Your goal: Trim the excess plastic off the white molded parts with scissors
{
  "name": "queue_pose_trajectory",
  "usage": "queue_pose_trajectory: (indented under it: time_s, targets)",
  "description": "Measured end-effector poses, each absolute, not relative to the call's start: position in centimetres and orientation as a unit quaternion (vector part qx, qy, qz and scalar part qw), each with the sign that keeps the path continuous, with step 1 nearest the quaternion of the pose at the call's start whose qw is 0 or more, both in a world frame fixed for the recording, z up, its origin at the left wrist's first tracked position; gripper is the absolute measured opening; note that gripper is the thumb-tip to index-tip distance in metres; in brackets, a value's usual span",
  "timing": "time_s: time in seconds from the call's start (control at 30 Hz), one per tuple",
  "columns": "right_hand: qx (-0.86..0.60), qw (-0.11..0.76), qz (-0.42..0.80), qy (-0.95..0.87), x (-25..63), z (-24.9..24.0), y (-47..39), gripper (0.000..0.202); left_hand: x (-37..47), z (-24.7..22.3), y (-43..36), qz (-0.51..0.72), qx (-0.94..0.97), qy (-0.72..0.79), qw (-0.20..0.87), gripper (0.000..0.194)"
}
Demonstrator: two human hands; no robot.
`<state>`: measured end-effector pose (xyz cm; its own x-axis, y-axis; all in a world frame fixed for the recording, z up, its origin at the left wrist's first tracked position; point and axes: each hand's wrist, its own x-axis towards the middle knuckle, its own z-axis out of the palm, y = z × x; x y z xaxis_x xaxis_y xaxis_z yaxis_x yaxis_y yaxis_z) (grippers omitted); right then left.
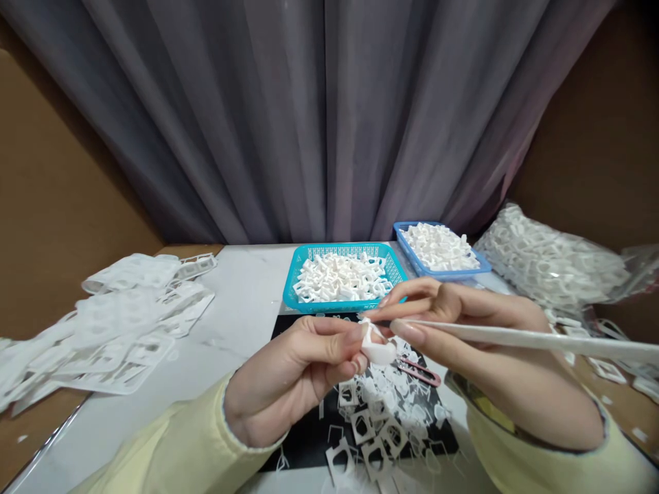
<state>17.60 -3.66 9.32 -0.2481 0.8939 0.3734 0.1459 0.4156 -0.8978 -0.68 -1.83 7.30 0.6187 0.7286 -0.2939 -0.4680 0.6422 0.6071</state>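
Note:
My left hand (298, 360) pinches a small white plastic piece (379, 353) with a rounded lower side, above the black mat (298, 405). In my right hand (478, 315), thumb and fingers close around a long, thin white strip (546, 339). One end of the strip meets the small piece, while the other runs out past the right edge of the view. The fingers partly hide the contact point. Below both hands, white scraps and square cut-outs (363, 427) lie scattered on the mat. A pink slotted tool (422, 372) lies among them, its kind unclear.
A turquoise basket (291, 295) behind my hands holds many small white parts. Further right is a blue basket (476, 273) of similar parts, beside a clear bag (559, 257) full of white pieces. Perforated white sheets (118, 322) are piled at left. Brown panels and a grey curtain surround the table.

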Motion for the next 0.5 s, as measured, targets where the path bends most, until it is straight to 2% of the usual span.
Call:
queue_pose_trajectory:
  time_s: [0.5]
  targets:
    - [-0.376, 0.499, 0.387, -0.678, 17.39, 9.11, -3.73, 0.025, -0.52, 7.25, -1.74, 0.351, 0.224, 0.246, 0.875, 0.007]
